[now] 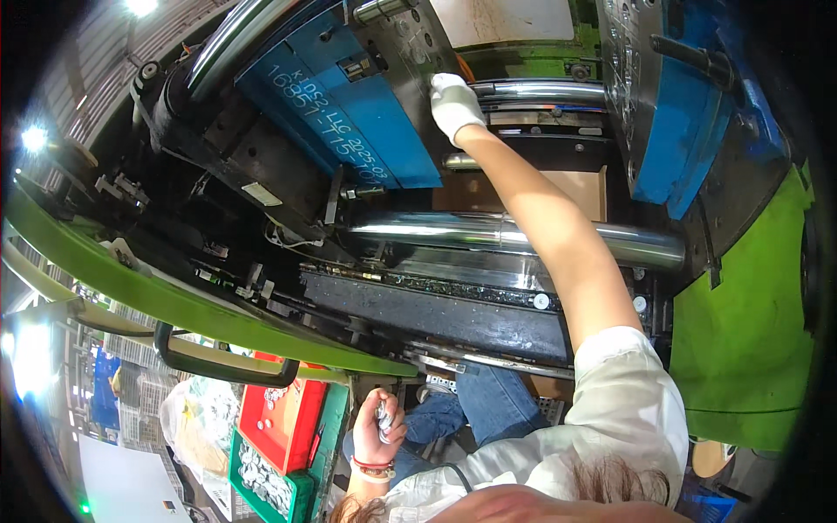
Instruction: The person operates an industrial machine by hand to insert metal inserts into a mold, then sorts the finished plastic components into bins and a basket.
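My right hand (455,106), in a white glove, reaches between the two halves of a mould in a machine. Its curled fingertips are at the steel face of the left mould half (349,113), a blue block with white handwriting. What they hold, if anything, is hidden. Across from it stands the right mould half (649,113), also blue with a steel face. Low in the view, my bare left hand (379,427) is closed on small silver metal pieces (384,417), with a bracelet at the wrist.
Shiny guide bars (427,228) cross the machine below my right forearm. A green machine door with a black handle (227,362) runs along the left. Near my left hand are a red tray (301,427) with small parts and a green bin (301,497) full of silver pieces.
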{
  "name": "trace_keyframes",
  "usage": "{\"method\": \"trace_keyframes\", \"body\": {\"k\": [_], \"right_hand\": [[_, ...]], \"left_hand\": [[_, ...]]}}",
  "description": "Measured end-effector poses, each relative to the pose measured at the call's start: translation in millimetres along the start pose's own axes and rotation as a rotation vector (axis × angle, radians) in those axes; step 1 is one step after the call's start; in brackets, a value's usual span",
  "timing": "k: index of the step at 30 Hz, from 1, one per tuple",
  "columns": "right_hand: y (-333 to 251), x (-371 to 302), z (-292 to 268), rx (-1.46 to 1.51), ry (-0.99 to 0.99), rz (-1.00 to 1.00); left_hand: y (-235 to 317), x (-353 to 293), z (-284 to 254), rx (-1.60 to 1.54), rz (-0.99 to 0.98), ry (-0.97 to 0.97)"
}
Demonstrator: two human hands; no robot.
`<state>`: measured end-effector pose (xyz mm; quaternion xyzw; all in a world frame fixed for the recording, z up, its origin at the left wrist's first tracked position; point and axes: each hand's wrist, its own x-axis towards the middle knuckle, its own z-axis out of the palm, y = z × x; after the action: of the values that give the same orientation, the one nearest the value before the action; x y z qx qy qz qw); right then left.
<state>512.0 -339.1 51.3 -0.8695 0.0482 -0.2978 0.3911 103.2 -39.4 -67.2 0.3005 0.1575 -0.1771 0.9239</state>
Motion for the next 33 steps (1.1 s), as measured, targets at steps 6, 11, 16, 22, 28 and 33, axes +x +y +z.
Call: {"method": "trace_keyframes", "body": {"k": [6,11,16,22,28,33], "right_hand": [[33.5,5.9,-20.5,0.047,-0.097,-0.119],[-34.0,-89.9,-82.1,0.240,0.049,-0.498],[-98.1,-242.7,-117.2,0.413,-0.963,-0.783],[-87.5,-253.3,-109.9,0.655,-1.074,-0.738],[-94.3,-259.8,-114.0,0.769,-0.913,-0.534],[-96.4,-263.5,-117.5,1.002,-1.066,-0.159]], "left_hand": [[-3.5,10.6,19.1,0.022,-0.078,-0.136],[-7.1,0.4,63.2,0.333,0.109,-0.161],[6.6,6.5,99.6,0.489,0.275,-0.219],[1.3,13.4,113.9,0.576,0.501,0.008],[11.7,14.3,112.1,0.516,0.585,-0.006],[14.4,7.1,129.2,0.474,0.584,0.012]]}}
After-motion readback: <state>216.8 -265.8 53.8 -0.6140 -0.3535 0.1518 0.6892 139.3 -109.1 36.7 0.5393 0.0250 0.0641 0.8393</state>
